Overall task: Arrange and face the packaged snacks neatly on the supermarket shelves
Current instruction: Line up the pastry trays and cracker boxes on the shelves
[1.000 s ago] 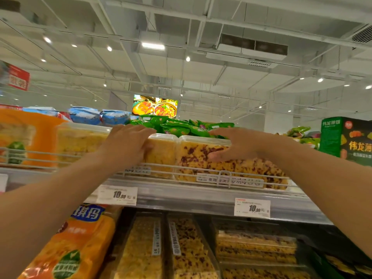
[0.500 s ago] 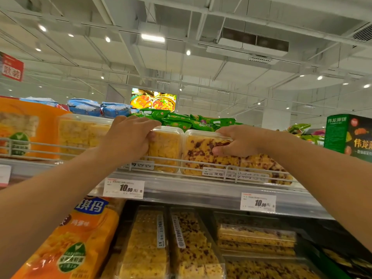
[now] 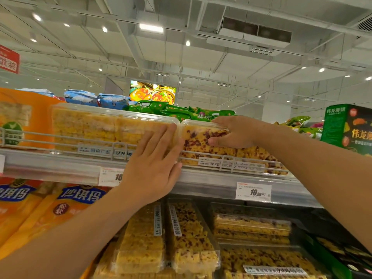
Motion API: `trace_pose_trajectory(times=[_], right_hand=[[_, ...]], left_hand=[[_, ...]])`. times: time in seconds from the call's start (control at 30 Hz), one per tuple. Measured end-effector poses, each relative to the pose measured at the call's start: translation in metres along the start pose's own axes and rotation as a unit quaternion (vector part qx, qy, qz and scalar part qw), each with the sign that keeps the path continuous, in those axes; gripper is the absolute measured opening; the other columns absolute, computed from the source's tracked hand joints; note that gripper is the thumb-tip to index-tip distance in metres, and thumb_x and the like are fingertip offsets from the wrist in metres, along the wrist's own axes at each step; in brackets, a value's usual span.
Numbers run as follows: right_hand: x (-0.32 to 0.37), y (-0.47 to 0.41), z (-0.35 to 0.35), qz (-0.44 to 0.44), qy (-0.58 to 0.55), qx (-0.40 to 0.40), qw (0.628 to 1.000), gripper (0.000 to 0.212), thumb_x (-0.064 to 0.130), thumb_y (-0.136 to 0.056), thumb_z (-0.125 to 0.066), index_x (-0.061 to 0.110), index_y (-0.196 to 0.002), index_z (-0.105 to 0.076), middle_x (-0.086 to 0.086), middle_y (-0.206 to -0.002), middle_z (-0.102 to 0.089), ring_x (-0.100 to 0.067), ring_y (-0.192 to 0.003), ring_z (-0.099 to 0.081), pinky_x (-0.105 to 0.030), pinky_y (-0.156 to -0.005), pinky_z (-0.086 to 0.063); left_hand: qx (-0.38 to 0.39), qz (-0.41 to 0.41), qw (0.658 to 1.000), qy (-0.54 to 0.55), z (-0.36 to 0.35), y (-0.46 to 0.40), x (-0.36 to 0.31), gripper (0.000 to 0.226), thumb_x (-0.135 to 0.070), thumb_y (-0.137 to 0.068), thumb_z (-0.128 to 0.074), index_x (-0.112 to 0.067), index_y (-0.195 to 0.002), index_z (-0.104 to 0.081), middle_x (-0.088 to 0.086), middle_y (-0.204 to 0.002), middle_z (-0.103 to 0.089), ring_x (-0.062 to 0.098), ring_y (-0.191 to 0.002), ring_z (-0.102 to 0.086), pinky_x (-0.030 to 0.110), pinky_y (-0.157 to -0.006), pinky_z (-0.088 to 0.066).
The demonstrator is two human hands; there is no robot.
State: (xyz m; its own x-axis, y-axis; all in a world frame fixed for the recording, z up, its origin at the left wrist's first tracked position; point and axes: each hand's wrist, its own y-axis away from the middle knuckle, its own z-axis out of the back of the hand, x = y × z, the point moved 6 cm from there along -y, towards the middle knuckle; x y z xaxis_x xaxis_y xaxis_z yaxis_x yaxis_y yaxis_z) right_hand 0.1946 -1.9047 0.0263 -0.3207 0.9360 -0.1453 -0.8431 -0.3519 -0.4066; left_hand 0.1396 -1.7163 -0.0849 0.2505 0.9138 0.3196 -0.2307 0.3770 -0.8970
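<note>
Snack boxes sit side by side on top shelf point(image 3: 60, 168) behind wire rail: plain yellow box point(image 3: 90, 125), cranberry box point(image 3: 231, 154) touching it. Left hand point(image 3: 153, 164) presses flat, fingers straight, on yellow box's right end. Right hand point(image 3: 235, 131) grips cranberry box's top left corner, thumb on front.

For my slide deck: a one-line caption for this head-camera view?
Left hand presses flat on the plain yellow snack box; right hand grips the cranberry snack box.

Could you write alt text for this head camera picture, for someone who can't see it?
On a supermarket's top shelf, the left hand presses flat against a clear plastic box of plain yellow snack squares, while the right hand grips a clear plastic box of red-flecked yellow snack squares beside it.
</note>
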Motion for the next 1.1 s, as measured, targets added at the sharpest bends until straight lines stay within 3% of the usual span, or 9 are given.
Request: trace_pose_trajectory(times=[0.07,0.17,0.3,0.5,0.73,0.87,0.97,1.03,1.1], right_hand=[[0.006,0.007,0.006,0.023,0.02,-0.035,0.999,0.085,0.07,-0.082,-0.053,0.031,-0.152,-0.024,0.001,-0.158,-0.029,-0.027,-0.141,-0.032,-0.044,-0.112,-0.027],[0.024,0.038,0.013,0.112,0.025,-0.199,0.973,0.071,0.061,-0.087,-0.056,0.026,-0.146,-0.038,-0.002,-0.15,-0.042,-0.026,-0.137,-0.037,-0.047,-0.113,-0.025],[0.051,0.1,-0.021,0.222,-0.021,-0.344,0.912,0.037,0.029,-0.09,-0.055,0.013,-0.122,-0.063,-0.004,-0.124,-0.063,-0.022,-0.119,-0.052,-0.033,-0.104,-0.031],[0.053,0.114,-0.092,0.166,-0.015,-0.277,0.946,0.044,0.024,-0.094,-0.052,0.009,-0.136,-0.054,-0.008,-0.141,-0.052,-0.026,-0.135,-0.042,-0.045,-0.113,-0.032],[0.056,0.118,-0.121,0.165,0.0,-0.321,0.932,0.056,0.011,-0.088,-0.058,0.001,-0.141,-0.045,-0.018,-0.15,-0.04,-0.033,-0.142,-0.032,-0.051,-0.116,-0.025],[0.061,0.125,-0.128,0.13,-0.078,-0.337,0.929,0.053,0.007,-0.09,-0.056,0.001,-0.141,-0.045,-0.017,-0.153,-0.034,-0.032,-0.146,-0.024,-0.051,-0.119,-0.018],[0.066,0.163,-0.159,0.139,-0.198,-0.358,0.902,0.033,0.01,-0.09,-0.055,0.001,-0.121,-0.062,-0.017,-0.14,-0.05,-0.03,-0.135,-0.042,-0.046,-0.112,-0.034],[0.061,0.179,-0.182,0.054,-0.269,-0.313,0.909,0.023,0.026,-0.092,-0.052,0.016,-0.109,-0.065,-0.003,-0.123,-0.058,-0.006,-0.116,-0.052,-0.026,-0.095,-0.046],[0.046,0.177,-0.211,-0.132,-0.322,-0.164,0.923,0.027,0.055,-0.09,-0.044,0.037,-0.108,-0.052,0.014,-0.115,-0.051,0.006,-0.099,-0.051,-0.014,-0.077,-0.045]], left_hand=[[-0.034,-0.015,0.999,-0.019,-0.003,0.004,-0.003,0.052,-0.034,-0.1,-0.038,-0.009,-0.146,-0.044,0.017,-0.157,-0.03,0.033,-0.146,-0.026,0.055,-0.115,-0.027],[-0.089,-0.014,0.996,-0.007,-0.003,0.012,-0.007,0.05,-0.03,-0.101,-0.042,-0.006,-0.145,-0.045,0.017,-0.156,-0.031,0.033,-0.146,-0.028,0.055,-0.114,-0.028],[-0.064,-0.029,0.998,-0.002,-0.016,0.043,-0.025,0.047,-0.027,-0.101,-0.04,-0.004,-0.142,-0.047,0.015,-0.155,-0.034,0.031,-0.144,-0.032,0.054,-0.114,-0.028],[-0.068,-0.004,0.998,0.009,-0.017,0.054,-0.035,0.045,-0.018,-0.1,-0.041,0.0,-0.141,-0.048,0.016,-0.147,-0.046,0.034,-0.137,-0.042,0.059,-0.112,-0.029],[-0.085,0.025,0.996,0.032,-0.017,0.056,-0.039,0.043,-0.015,-0.1,-0.04,0.001,-0.14,-0.048,0.016,-0.146,-0.048,0.034,-0.137,-0.043,0.06,-0.111,-0.029],[-0.086,0.036,0.995,0.042,-0.016,0.057,-0.04,0.043,-0.014,-0.099,-0.042,0.0,-0.14,-0.049,0.014,-0.146,-0.048,0.032,-0.138,-0.042,0.058,-0.113,-0.028],[-0.076,0.046,0.995,0.05,-0.015,0.056,-0.039,0.045,-0.014,-0.098,-0.043,-0.001,-0.14,-0.049,0.014,-0.147,-0.048,0.032,-0.138,-0.041,0.057,-0.115,-0.025],[-0.066,0.051,0.995,0.051,-0.012,0.055,-0.038,0.046,-0.014,-0.096,-0.045,-0.002,-0.14,-0.049,0.013,-0.147,-0.047,0.032,-0.139,-0.041,0.056,-0.115,-0.025],[-0.057,0.049,0.995,0.072,-0.007,0.059,-0.042,0.048,-0.012,-0.094,-0.047,-0.003,-0.141,-0.049,0.015,-0.148,-0.045,0.033,-0.141,-0.038,0.056,-0.115,-0.026]])
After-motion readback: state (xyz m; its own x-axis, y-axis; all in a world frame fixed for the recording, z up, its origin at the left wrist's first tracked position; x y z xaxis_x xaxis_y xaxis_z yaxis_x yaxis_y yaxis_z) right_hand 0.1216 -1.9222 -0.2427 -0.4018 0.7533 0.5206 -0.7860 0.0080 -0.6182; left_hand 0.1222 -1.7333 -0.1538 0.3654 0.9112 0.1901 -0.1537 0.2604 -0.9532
